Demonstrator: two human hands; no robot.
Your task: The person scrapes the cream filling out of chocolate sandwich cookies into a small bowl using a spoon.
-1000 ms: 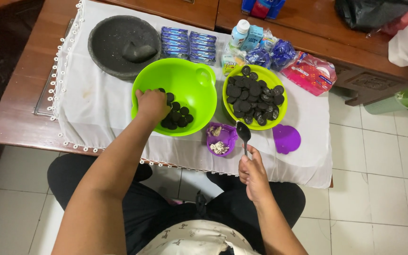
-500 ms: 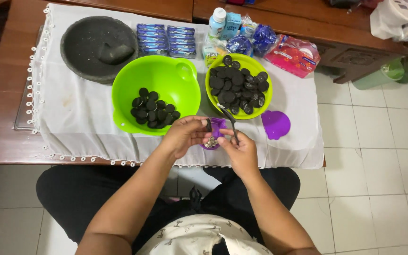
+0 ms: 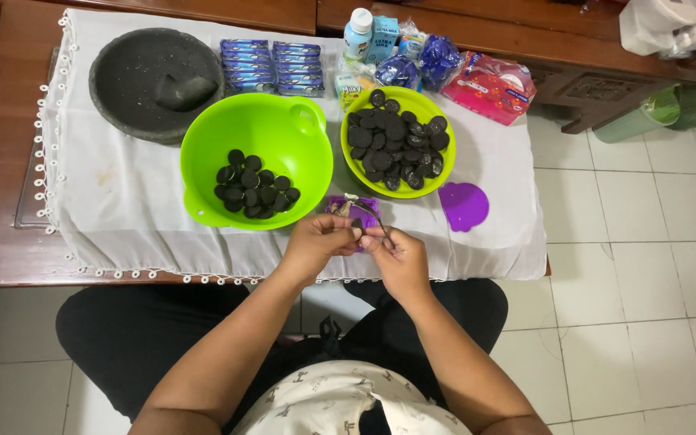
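A small dark sandwich cookie [image 3: 358,229], light, brittle and best pinched by its rim, is held over the purple cup [image 3: 354,211] by the closed left hand [image 3: 316,241], while a spoon [image 3: 370,213] is gripped in the right hand [image 3: 397,254].

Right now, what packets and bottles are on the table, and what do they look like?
Blue biscuit packs: two flat rows behind the big green bowl.
Small bottle: upright at the back, white cap, blue label.
Blue carton: right beside the bottle.
Shiny blue wrappers: crumpled behind the smaller green bowl.
Pink packet: flat, far right.
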